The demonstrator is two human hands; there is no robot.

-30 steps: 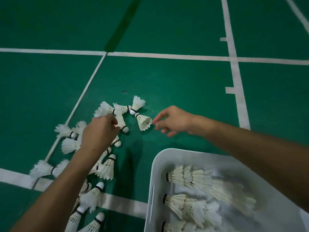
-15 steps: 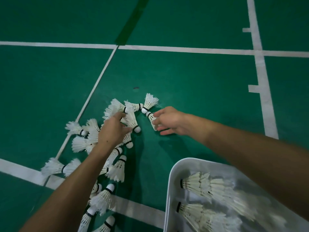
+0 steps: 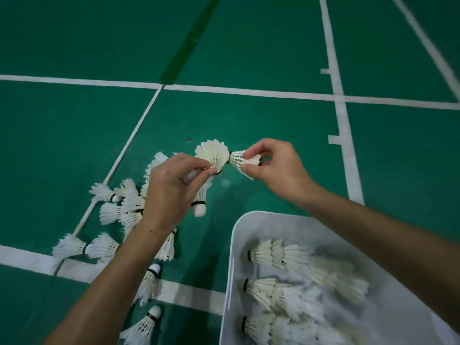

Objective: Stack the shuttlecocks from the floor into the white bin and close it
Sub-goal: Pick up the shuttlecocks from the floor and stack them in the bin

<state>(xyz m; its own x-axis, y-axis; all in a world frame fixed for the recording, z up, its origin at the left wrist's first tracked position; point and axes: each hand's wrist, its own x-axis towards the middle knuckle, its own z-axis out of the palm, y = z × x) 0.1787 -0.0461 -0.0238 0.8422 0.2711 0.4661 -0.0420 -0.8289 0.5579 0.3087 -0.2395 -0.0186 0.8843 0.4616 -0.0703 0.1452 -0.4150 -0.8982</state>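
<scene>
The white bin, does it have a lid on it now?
No, the white bin is open on top, and rows of stacked shuttlecocks show inside it with no lid over them.

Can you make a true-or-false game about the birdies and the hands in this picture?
1. Each hand is holding a shuttlecock. True: the left hand pinches one shuttlecock and the right hand pinches another shuttlecock.
2. The white bin is empty. False: it has rows of stacked shuttlecocks inside.
3. Loose shuttlecocks lie on the green floor. True.
4. The bin is shut with a lid. False: it is open and no lid shows.
5. The floor is red. False: it is green with white lines.
</scene>
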